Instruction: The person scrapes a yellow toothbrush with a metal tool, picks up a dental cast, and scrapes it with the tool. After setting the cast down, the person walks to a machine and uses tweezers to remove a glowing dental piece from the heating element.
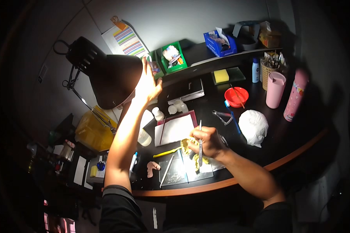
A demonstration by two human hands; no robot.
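My left hand is raised at the rim of the black desk lamp, its fingers apart; any contact with the shade is unclear in the glare. My right hand is closed around a thin metal tool, which stands nearly upright. Just beside its fingers lies a yellow dental cast, and another yellow piece sits below the hand. Under them is a glass plate with a white stick and scattered shavings. A pink arch-shaped piece lies left of the plate.
Behind are a white pad, small bottles and a red bowl. Rightward stand a white plastic-wrapped bundle, a pink tumbler and a pink flask. Green and blue bins line the shelf.
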